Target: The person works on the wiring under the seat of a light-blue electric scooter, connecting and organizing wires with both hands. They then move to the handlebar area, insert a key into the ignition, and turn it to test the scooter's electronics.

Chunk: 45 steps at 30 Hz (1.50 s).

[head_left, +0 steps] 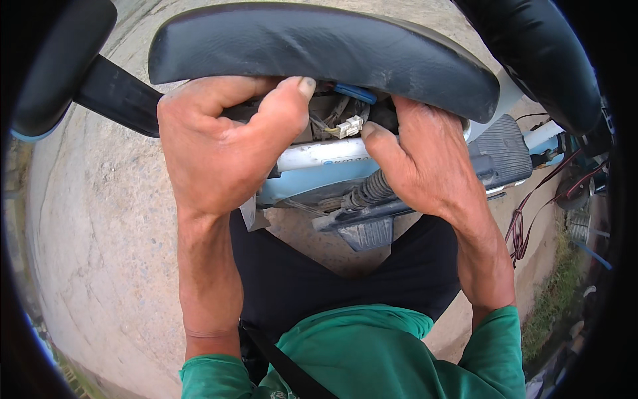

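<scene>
A curved, padded black seat (pixel 319 41) is raised over an opening in a light blue scooter body (pixel 290 189). My left hand (pixel 229 139) is closed on the seat's lower edge at the left, with its thumb bent upward. My right hand (pixel 419 156) grips under the seat's edge at the right, its fingertips hidden and its thumb bent beside a white wire connector (pixel 347 129). A blue tubular piece (pixel 353 91) and wires show under the seat between my hands. A white tube (pixel 307 157) runs just below them.
A ribbed black footrest (pixel 502 143) and a coiled shock spring (pixel 369 191) are on the scooter. Black pads (pixel 63 60) (pixel 531 60) flank the seat. Dark red cables (pixel 522 233) hang at the right over concrete ground (pixel 100 219) beside a grass strip (pixel 551 296).
</scene>
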Each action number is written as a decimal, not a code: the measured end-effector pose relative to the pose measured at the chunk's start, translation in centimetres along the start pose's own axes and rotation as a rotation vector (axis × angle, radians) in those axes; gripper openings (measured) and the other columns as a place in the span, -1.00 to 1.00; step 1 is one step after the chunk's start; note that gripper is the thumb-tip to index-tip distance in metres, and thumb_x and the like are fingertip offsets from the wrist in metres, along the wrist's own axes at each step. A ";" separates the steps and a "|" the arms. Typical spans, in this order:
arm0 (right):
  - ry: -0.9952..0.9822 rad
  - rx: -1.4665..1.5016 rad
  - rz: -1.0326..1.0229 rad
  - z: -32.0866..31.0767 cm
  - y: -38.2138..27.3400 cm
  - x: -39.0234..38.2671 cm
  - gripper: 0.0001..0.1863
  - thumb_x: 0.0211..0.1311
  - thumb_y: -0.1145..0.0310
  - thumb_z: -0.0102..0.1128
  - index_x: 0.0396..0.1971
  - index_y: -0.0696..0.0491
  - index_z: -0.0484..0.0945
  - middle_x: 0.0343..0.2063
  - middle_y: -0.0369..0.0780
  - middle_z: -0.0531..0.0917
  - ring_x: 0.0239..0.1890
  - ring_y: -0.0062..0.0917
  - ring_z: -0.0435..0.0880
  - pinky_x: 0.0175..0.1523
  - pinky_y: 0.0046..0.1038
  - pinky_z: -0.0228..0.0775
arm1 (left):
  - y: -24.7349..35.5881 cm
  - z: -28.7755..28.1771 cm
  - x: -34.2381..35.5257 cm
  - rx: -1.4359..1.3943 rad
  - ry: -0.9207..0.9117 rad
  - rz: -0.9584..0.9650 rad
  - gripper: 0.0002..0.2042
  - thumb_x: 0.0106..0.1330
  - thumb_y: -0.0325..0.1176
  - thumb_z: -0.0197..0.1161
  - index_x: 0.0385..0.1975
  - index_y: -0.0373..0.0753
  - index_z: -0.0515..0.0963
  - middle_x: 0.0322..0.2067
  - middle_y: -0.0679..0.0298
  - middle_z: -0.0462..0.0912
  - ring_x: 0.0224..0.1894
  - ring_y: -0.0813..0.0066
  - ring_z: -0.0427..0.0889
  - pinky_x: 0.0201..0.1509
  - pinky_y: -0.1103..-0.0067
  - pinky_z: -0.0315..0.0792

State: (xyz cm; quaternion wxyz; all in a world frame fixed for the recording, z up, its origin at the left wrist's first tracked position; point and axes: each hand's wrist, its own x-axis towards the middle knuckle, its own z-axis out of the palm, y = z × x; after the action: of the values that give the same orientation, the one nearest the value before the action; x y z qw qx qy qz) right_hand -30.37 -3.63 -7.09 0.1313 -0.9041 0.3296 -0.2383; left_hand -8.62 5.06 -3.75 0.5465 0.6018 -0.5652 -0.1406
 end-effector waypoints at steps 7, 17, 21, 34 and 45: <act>-0.026 0.173 0.015 -0.6 0.3 -0.4 -0.52 0.28 0.16 0.32 0.06 0.20 0.65 -0.11 0.00 0.70 -0.06 -0.11 0.66 0.19 -0.04 0.37 | -0.3 0.2 0.1 -0.032 0.016 -0.017 -0.82 0.28 -0.41 0.49 -0.41 -0.46 0.81 -0.68 0.36 0.69 -0.60 0.78 0.55 -0.54 0.67 0.35; 0.081 -0.033 -0.128 0.7 0.6 -0.7 -0.38 0.33 0.02 0.38 0.21 0.19 0.65 -0.01 0.09 0.72 0.08 -0.01 0.69 0.29 0.09 0.32 | -0.7 0.2 -0.1 0.011 0.020 -0.008 -0.80 0.24 -0.35 0.50 -0.40 -0.41 0.83 -0.68 0.24 0.73 -0.62 0.72 0.60 -0.55 0.64 0.38; 0.024 0.046 -0.034 0.2 -0.5 0.4 -0.43 0.41 0.04 0.40 0.20 0.18 0.68 -0.03 0.08 0.76 0.04 -0.03 0.74 0.24 0.01 0.42 | -0.6 0.1 0.0 0.064 0.020 -0.019 -0.81 0.23 -0.36 0.50 -0.42 -0.41 0.83 -0.67 0.19 0.73 -0.63 0.69 0.61 -0.54 0.63 0.40; 0.240 0.202 0.016 1.1 -0.8 0.5 -0.74 0.37 0.34 0.48 -0.08 0.20 0.81 -0.31 -0.06 0.85 -0.26 -0.25 0.85 -0.05 -0.31 0.62 | 0.0 0.4 0.3 0.071 0.042 0.025 -0.84 0.19 -0.43 0.51 -0.50 -0.43 0.78 -0.72 0.24 0.66 -0.65 0.74 0.54 -0.57 0.62 0.36; 0.228 0.260 -0.118 0.4 1.3 -1.2 -0.68 0.30 0.30 0.49 -0.12 0.25 0.77 -0.33 -0.07 0.84 -0.33 -0.35 0.85 -0.15 -0.37 0.62 | -0.6 0.2 0.3 0.119 0.069 0.052 -0.80 0.16 -0.41 0.54 -0.56 -0.44 0.75 -0.77 0.24 0.60 -0.70 0.72 0.48 -0.61 0.61 0.28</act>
State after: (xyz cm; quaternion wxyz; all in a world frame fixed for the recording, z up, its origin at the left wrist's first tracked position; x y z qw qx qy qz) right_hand -31.66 -3.82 -8.30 0.1946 -0.8643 0.2552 -0.3873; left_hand -8.40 4.59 -4.19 0.5326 0.6227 -0.5688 -0.0715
